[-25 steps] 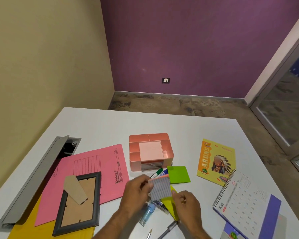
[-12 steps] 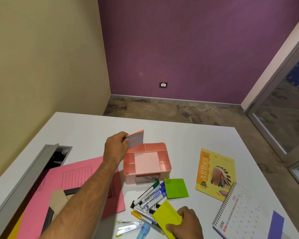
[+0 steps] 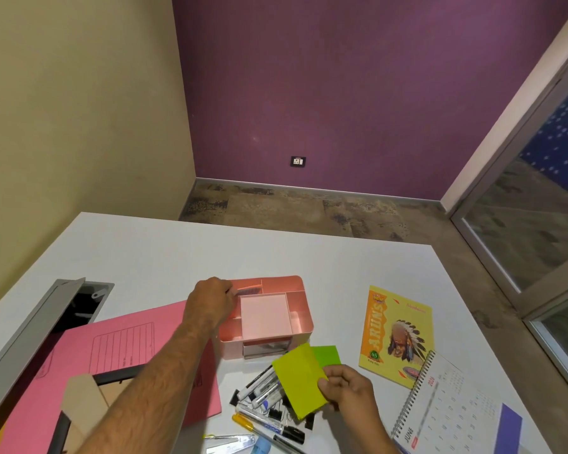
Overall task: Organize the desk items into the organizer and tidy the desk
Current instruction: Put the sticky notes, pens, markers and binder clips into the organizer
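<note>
I see even, soft indoor light, shadows faint on the white desk top (image 3: 164, 257). Wide-angle distortion bends the far walls and right edge; the near things blur slightly.

Organizer (image 3: 304, 309) between folder (image 3: 122, 348) left, notebook (image 3: 395, 335) right

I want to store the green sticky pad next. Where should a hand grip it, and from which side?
Pinch the green sticky pad at its far right corner, coming from the right: it lies flat, and the yellow pad in the right hand covers its near left part.
</note>
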Available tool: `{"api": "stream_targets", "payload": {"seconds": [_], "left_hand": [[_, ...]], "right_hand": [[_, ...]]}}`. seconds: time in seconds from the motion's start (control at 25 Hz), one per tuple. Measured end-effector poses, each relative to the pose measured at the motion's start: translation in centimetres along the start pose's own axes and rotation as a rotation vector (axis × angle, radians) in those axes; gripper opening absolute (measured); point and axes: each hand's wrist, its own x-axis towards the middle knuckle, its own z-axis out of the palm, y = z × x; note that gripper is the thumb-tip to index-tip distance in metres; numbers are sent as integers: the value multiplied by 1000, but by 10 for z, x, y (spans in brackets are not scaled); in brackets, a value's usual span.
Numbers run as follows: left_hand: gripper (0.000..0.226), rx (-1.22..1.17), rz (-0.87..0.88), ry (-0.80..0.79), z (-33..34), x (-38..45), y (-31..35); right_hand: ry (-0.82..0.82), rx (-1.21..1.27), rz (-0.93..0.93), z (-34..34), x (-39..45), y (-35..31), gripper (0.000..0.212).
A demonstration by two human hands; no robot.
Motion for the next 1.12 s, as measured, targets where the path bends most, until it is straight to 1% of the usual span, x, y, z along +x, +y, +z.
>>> {"api": "stream_targets", "payload": {"seconds": [0.04,0.08,0.12,0.16,0.24,0.28,0.32,0.36,0.44,0.48,0.52,0.56,0.64,0.68,0.72,0.8,0.88,0.92,1.0,1.12], "left_hand": [[25,-15,8,28,0,-2,0],[27,-79,33,67,-2,-5,2],[30,-201,74,96,-4,-9,5],[31,-378,110,86,-9,-14,11],[30,-713,156,-74,-18,-25,25],[25,-802,180,-153,-21,-30,30],[18,-846,210,-185,-21,-33,33],[13,-869,231,-177,-21,-34,35],[16,-888,220,-104,-23,-34,35],[20,-886,207,-60,-25,-32,34],[21,-874,198,-11,-28,-30,33],[20,-844,188,45,-33,-26,31],[14,-725,172,157,-43,-14,24],[12,-640,172,204,-49,-9,20],[10,-550,177,242,-53,-4,17],[9,-379,198,310,-58,5,12],[13,-263,201,348,-57,10,9],[14,-234,197,342,-54,11,7],[11,-197,205,299,-47,13,5],[11,-155,204,244,-35,13,0]], "right_hand": [[-15,54,-21,3,-2,-11,13],[-28,100,-49,8,-4,-21,14],[-29,129,-84,13,-3,-30,15],[-26,142,-120,18,-1,-39,16],[-29,162,-169,31,1,-57,16],[-45,183,-193,38,4,-65,14],[-58,207,-212,45,4,-73,11],[-69,232,-229,50,6,-79,10],[-75,238,-260,56,16,-80,12],[-57,218,-274,55,22,-77,16],[-4,163,-272,52,31,-71,21],[89,73,-253,47,39,-63,23],[289,-168,-192,29,52,-40,26],[339,-311,-163,21,55,-26,30],[351,-445,-144,13,58,-11,38],[319,-656,-89,3,62,16,61],[285,-757,19,-1,62,29,85],[280,-778,57,0,62,31,94],[285,-804,76,1,62,34,100],[297,-764,93,1,65,35,99]]}}
